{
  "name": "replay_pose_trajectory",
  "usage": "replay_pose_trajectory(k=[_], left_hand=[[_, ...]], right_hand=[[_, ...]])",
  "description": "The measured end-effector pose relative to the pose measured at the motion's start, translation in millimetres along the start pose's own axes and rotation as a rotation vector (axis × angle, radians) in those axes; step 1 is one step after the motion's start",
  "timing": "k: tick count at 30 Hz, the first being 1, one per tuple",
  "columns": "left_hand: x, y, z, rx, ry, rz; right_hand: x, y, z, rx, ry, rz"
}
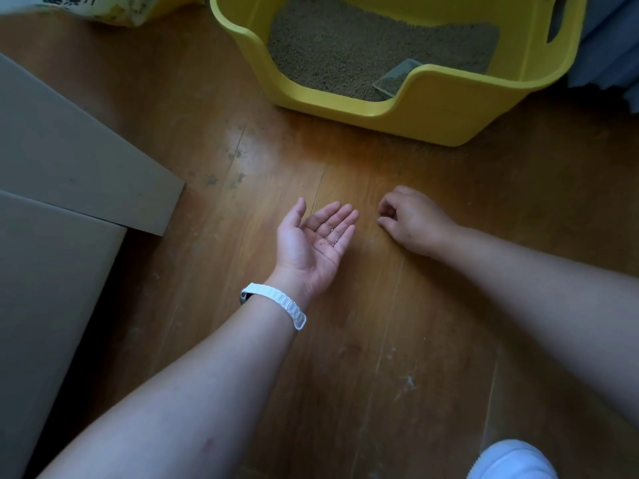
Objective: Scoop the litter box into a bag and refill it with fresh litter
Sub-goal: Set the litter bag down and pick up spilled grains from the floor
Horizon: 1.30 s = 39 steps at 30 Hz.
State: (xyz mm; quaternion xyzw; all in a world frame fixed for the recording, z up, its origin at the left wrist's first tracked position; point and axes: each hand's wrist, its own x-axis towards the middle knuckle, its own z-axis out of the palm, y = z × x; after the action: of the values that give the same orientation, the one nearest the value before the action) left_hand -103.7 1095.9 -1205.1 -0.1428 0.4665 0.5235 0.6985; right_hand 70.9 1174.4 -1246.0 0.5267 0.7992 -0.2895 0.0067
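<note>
Print on far-left litter bag (103,8) is cropped, unreadable. Left hand (313,242) lies palm-up, flat, bearing grains (332,236); right hand (411,219) curls its fingers, any contents impossible to tell.

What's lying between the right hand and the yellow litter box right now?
Nothing but bare wood floor. The head view shows no object between the right hand and the front wall of the litter box.

A scuffed, speckled wooden floor (345,357) is shown. A yellow litter box (432,112) is set on it at the top, with a printed bag (114,8) near it. Grey flat panels (69,150) are laid at the left.
</note>
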Motion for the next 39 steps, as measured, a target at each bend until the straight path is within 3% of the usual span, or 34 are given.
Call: replay_pose_trajectory(k=[23, 29, 39], left_hand=[[-9.4, -2.8, 3.5, 0.042, 0.02, 0.012], [-16.6, -3.2, 7.4, 0.063, 0.012, 0.027], [-12.6, -6.7, 4.2, 0.045, 0.007, 0.02]], right_hand=[[4.0, -10.1, 10.9, -0.184, 0.019, -0.043], [-2.4, -6.1, 15.3, -0.019, 0.089, 0.086], [-8.8, 17.6, 4.9, 0.163, 0.106, 0.096]])
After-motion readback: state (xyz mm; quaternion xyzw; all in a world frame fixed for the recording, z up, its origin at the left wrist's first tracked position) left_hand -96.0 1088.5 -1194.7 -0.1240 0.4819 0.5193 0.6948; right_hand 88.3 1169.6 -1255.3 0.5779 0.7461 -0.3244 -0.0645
